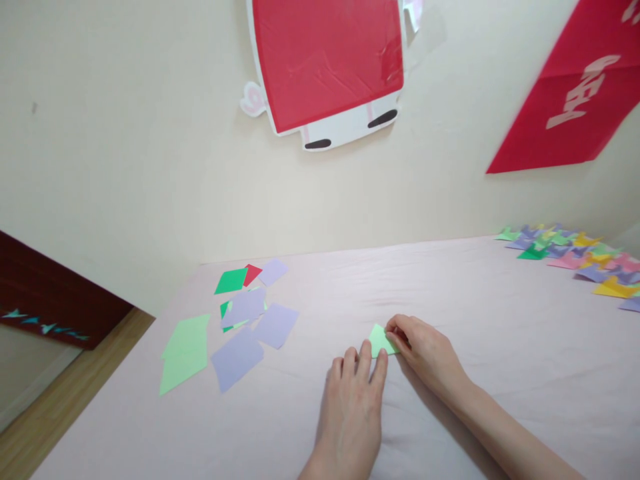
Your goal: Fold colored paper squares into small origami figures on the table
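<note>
A small light green piece of folded paper (379, 340) lies on the cloth-covered surface in front of me. My left hand (353, 393) rests palm down with its fingers stretched out, the fingertips touching the paper's lower left edge. At the paper's right side, my right hand (425, 350) is closed, thumb and fingers pinching that edge. The right fingers hide part of the paper there.
To the left lie purple sheets (237, 358), light green sheets (185, 353), a dark green sheet (231, 281) and a red one (253, 274). Several folded paper shapes (565, 253) stand at the back right. A wall with red decorations (330, 60) rises behind.
</note>
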### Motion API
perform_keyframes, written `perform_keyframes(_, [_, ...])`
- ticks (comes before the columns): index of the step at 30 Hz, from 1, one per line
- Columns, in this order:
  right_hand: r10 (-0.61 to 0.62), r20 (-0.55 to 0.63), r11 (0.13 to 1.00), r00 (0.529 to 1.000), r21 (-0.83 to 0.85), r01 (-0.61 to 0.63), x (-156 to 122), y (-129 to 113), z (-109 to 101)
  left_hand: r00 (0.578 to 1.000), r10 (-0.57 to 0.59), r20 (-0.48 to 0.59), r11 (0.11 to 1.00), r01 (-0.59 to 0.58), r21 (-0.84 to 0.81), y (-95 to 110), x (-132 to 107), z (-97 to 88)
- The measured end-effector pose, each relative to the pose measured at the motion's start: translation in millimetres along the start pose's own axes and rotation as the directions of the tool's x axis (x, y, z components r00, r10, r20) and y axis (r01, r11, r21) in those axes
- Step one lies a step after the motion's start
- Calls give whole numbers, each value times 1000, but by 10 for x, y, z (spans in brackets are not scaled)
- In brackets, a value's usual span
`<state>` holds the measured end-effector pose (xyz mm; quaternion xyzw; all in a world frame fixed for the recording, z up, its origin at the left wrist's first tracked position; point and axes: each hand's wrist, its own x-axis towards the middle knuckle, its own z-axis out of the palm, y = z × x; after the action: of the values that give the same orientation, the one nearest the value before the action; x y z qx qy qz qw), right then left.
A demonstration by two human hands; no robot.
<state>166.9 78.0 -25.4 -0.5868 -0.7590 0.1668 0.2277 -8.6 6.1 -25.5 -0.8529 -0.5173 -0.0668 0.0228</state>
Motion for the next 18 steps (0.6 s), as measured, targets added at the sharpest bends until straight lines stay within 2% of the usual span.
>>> perform_keyframes(10, [12,5,1000,1000,7,-12,12,-1,-7,1000,-5,15,1000,5,10,16,9,-31])
perform_keyframes(18, [12,5,998,1000,-58,-12,7,4,18,999,-18,47,999,16,40,36,46,-114])
